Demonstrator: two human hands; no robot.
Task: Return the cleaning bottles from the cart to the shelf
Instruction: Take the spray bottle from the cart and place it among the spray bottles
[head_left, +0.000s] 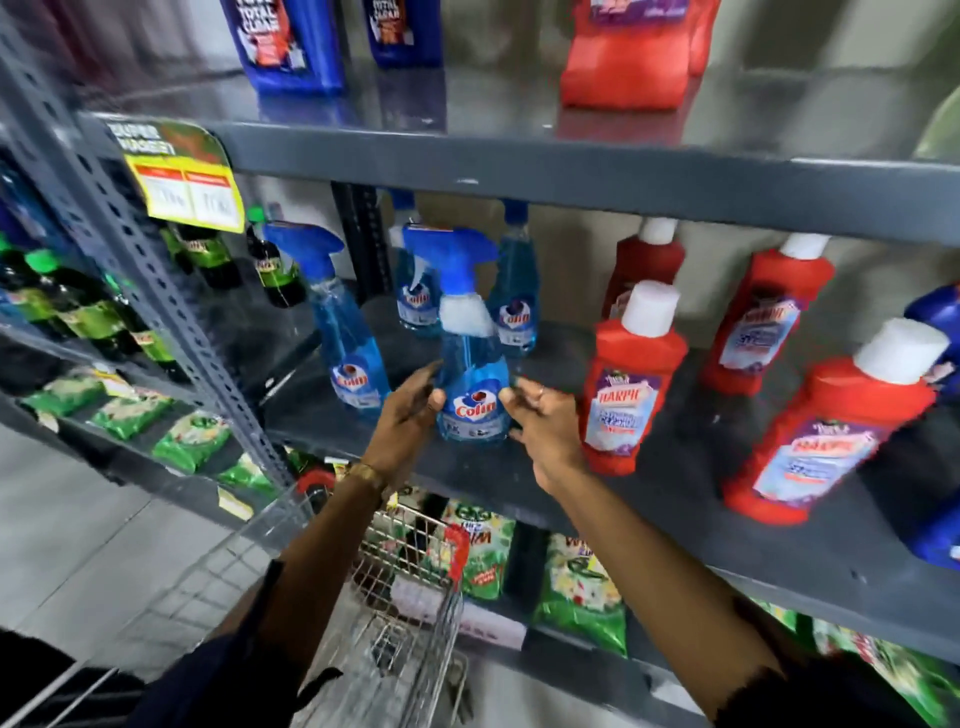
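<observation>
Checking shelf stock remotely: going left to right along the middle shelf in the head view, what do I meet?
Dark green-labelled bottles → blue spray bottle → left hand → held Colin spray bottle → right hand → red Harpic bottle → nearest red Harpic bottle.

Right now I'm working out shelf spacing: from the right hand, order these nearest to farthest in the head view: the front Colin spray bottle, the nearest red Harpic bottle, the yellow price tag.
From the right hand:
1. Front Colin spray bottle, touching its fingers, just left.
2. Nearest red Harpic bottle, just right on the same shelf.
3. Yellow price tag, far upper left on the shelf edge.
</observation>
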